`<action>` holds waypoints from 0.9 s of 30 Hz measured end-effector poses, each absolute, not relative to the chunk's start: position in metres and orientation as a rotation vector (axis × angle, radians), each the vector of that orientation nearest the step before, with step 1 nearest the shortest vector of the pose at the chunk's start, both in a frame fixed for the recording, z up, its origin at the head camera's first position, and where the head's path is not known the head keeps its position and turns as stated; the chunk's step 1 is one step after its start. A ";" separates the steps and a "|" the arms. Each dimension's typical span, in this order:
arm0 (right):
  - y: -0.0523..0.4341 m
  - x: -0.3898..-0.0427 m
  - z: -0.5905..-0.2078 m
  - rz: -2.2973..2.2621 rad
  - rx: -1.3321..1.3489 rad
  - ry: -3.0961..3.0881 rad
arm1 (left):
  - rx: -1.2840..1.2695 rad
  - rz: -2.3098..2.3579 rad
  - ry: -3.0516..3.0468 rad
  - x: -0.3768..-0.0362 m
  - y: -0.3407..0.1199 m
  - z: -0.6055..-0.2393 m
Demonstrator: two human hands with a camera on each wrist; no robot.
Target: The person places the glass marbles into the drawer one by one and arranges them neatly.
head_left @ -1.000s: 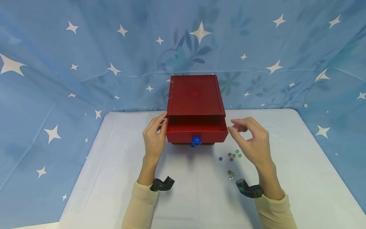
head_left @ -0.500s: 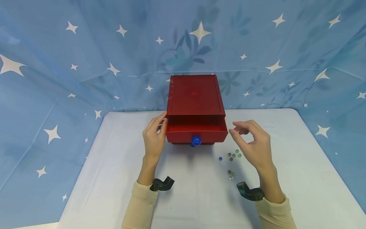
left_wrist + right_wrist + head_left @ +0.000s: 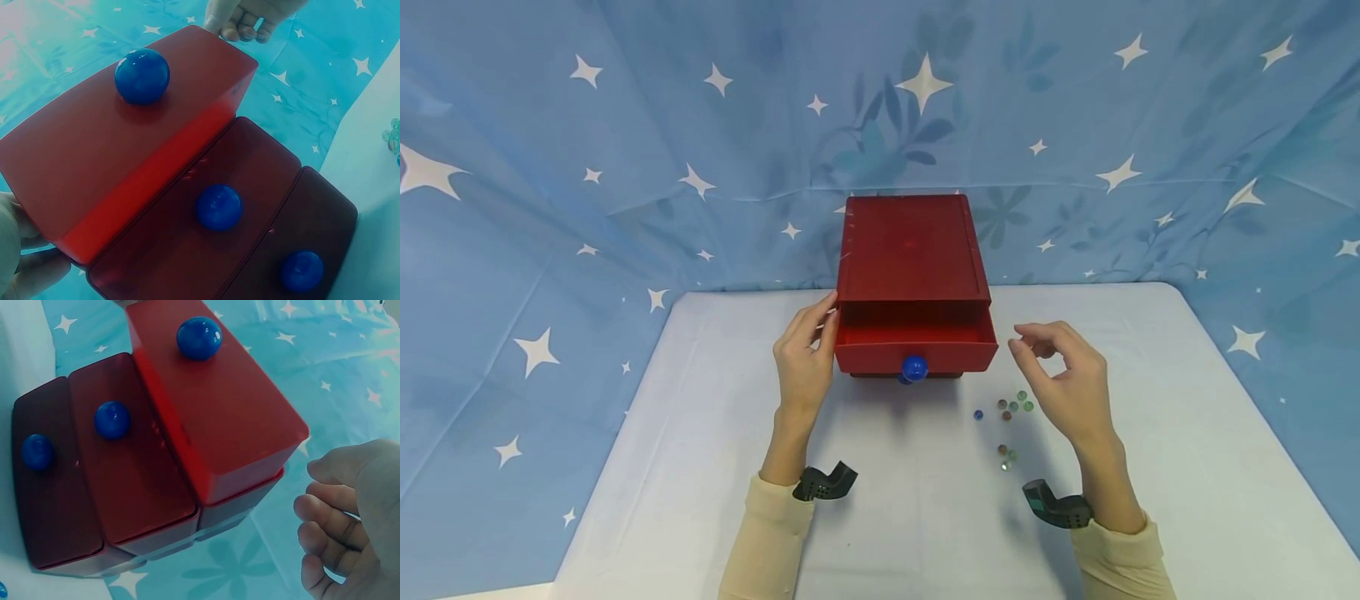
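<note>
A red wooden chest [image 3: 910, 250] stands at the back of the white table [image 3: 700, 433]. Its top drawer [image 3: 880, 354] with a blue knob [image 3: 914, 367] is pulled out; the two lower drawers [image 3: 125, 481] are pushed in. My left hand [image 3: 827, 321] rests with straight fingers against the left side of the chest and drawer. My right hand [image 3: 1026, 346] hovers just right of the drawer's front corner, its fingers [image 3: 328, 509] loosely curled and holding nothing I can see. Several small glass marbles [image 3: 1011, 407] lie on the table below the right hand. The drawer's inside is hidden.
A blue star-print cloth [image 3: 625, 167] hangs behind and at both sides of the table. Two more marbles [image 3: 1006, 454] lie nearer to me. Bare table surface stretches to the left, the right and the front of the chest.
My right hand has drifted a little right and down, away from the drawer's corner, and its fingers have curled in more. The left hand and the chest have not moved.
</note>
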State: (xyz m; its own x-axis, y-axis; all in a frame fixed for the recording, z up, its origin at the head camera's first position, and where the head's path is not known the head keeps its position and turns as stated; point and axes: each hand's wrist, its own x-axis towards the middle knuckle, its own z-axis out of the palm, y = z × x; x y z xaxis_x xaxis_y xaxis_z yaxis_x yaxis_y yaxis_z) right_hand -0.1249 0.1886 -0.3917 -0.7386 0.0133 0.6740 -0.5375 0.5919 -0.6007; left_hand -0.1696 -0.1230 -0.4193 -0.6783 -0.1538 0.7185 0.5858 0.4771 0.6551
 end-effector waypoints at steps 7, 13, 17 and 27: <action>0.192 -0.126 -0.402 1.111 0.406 -2.223 | -0.353 -1.261 -1.971 -0.170 -0.123 -0.420; 0.197 -0.124 -0.413 1.097 0.406 -2.248 | -0.370 -1.261 -1.955 -0.170 -0.121 -0.421; 0.200 -0.125 -0.420 1.090 0.401 -2.272 | -0.367 -1.261 -1.962 -0.171 -0.120 -0.420; 0.203 -0.132 -0.435 1.064 0.382 -2.413 | -0.363 -1.245 -1.960 -0.171 -0.123 -0.420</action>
State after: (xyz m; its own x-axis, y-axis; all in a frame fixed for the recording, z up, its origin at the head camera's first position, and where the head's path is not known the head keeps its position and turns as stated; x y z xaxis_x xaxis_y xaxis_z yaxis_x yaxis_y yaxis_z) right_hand -0.1321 0.2027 -0.4348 -0.8496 -0.0618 0.5238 -0.4284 0.6602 -0.6169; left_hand -0.1711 -0.1227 -0.4204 -0.6618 -0.1576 0.7329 0.5963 0.4817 0.6421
